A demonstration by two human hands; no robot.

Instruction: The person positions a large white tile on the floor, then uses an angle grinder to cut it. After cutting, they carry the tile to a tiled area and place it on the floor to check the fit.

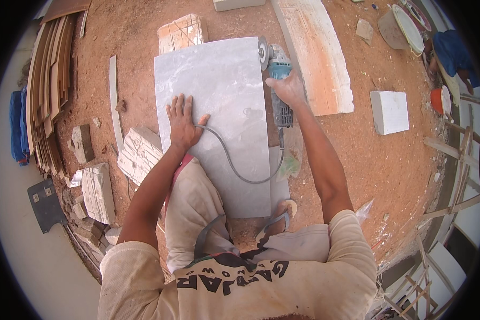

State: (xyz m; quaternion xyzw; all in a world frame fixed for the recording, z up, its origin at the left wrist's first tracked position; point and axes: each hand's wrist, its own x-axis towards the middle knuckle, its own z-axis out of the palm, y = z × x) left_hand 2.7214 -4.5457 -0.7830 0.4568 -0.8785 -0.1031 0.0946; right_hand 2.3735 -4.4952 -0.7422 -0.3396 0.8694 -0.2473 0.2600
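Observation:
A large grey marbled tile (224,90) lies in front of me, its far end beside a pale block (180,32). My left hand (184,125) rests flat on the tile near its left edge, fingers apart and holding nothing. Along the tile's right edge, my right hand (290,90) is wrapped round the body of a teal and grey angle grinder (280,70). The grinder's disc (264,52) sits at the tile's far right corner; whether it touches the edge I cannot tell. From the grinder a dark power cord (231,160) loops across the tile toward my left hand.
A long pale slab (317,58) lies just right of the grinder, with a white block (389,112) farther right. Rough blocks (138,154) and stacked boards (50,74) are on the left. A bucket (397,29) and another person (453,53) are at the far right.

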